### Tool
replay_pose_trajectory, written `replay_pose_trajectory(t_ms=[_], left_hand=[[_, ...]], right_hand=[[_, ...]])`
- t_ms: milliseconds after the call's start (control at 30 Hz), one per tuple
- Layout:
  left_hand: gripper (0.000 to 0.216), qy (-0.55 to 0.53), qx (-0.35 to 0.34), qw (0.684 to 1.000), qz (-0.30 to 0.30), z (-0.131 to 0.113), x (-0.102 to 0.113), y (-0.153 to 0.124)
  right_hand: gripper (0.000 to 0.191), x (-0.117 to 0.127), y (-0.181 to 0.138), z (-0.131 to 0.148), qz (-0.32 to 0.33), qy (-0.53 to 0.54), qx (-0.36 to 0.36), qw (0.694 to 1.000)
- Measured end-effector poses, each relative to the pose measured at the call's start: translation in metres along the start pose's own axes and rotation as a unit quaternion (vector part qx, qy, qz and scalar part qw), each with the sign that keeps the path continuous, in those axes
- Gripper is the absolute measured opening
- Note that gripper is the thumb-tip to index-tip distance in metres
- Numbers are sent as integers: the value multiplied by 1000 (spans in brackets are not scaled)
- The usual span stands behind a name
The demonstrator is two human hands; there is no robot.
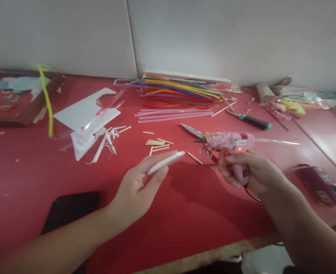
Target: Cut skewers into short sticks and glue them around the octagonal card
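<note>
Between the thumb and fingers of my left hand [139,182] is a flat white piece [165,162], seen nearly edge-on. My right hand [250,167] is wrapped round the handle of a pink hot glue gun [225,140]. A red light glows on the gun's side, and a clear glue stick [276,141] juts from its back. Its nozzle points left, above and apart from the white piece. Several short wooden sticks [156,143] lie just beyond my left hand, and a single stick [195,158] rests between both hands. Scissors [191,130] lie partly hidden behind the gun.
Colourful pipe cleaners [182,89] and pink strips [173,115] lie at the back of the red table [168,228]. A utility knife [250,120] is at right. White sheet offcuts [82,110] are at left, a black phone [72,207] front left, a purple case [322,184] far right.
</note>
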State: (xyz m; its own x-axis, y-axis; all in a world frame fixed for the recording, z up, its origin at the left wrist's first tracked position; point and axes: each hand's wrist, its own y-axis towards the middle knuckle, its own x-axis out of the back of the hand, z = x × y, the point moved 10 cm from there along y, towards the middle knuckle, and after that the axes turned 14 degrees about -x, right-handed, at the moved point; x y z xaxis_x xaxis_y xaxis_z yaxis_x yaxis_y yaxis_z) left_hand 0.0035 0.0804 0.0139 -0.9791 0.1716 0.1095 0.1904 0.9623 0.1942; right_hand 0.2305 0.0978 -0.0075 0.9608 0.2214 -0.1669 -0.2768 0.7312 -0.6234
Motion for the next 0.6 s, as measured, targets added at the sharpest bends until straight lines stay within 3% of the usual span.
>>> replay_pose_trajectory(t_ms=[167,267,333,400,467,533,600], left_hand=[[33,-254,130,958,-39,27,-13,-4],[30,-299,161,939,-55,32,-15,-5],[27,-306,164,936,-55,32,-15,-5],[27,-309,165,935,-53,32,-16,-6],[28,-311,164,935,-53,31,-15,-6],[30,-308,164,935,-58,31,-14,-6],[30,-299,168,937,-64,31,-12,-6]], right_hand=[[12,40,-4,20,-130,-9,112,985],[9,42,-5,30,-126,-90,174,973],[6,45,-8,37,-167,-177,203,948],[3,50,-15,48,-271,-312,227,882],[14,47,-22,59,-347,-460,247,779],[27,40,-20,60,-348,-572,258,697],[32,44,-15,56,-324,-623,252,665]])
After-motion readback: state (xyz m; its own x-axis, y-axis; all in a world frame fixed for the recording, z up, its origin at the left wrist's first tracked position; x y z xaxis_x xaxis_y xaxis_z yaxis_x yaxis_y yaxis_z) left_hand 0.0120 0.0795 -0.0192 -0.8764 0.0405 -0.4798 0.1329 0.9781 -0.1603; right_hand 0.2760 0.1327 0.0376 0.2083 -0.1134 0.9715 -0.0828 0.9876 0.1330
